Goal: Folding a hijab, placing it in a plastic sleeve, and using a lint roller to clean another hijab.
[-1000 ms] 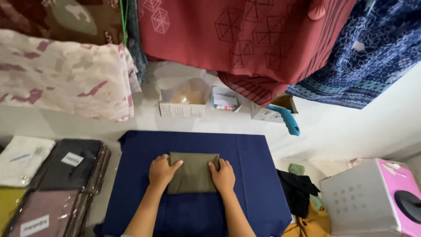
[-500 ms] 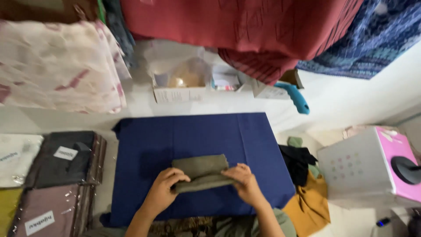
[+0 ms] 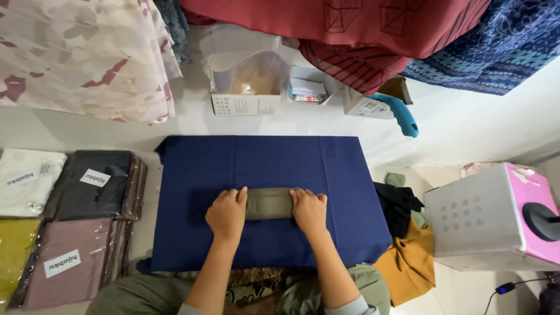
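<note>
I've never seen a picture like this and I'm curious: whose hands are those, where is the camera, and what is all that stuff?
The camera sits on a person's head and looks down, so you see that person's own two arms. The left hand and the right hand press flat on the two ends of a folded olive-green cloth. It lies on a dark blue cloth spread out as a work surface. To the left are packed fabrics in clear wrappers. Behind are small cardboard boxes, and patterned cloths hang above. At the right stands a pink and white box, beside a heap of clothes.
</note>
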